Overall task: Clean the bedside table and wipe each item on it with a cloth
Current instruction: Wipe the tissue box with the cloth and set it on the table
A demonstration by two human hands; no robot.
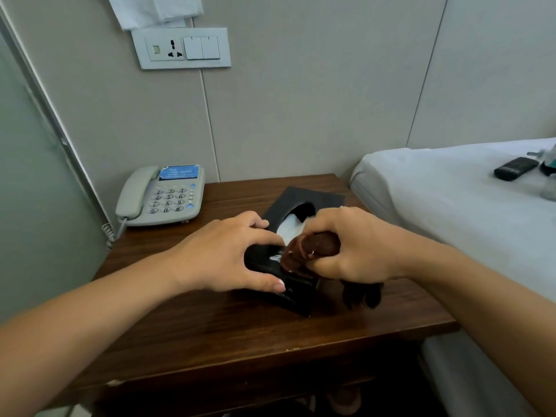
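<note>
A black tissue box sits near the middle of the surface, turned at an angle, a white tissue showing in its oval opening. The left hand grips the box's near-left corner, fingers spread over the top and thumb on the side. The right hand is curled tight round a bunched brown cloth, pressing it onto the box top just beside the tissue; a loose end of cloth hangs below the hand over the box's near-right side. A phone stands at the surface's far-left corner. On the bed to the right lies a remote.
</note>
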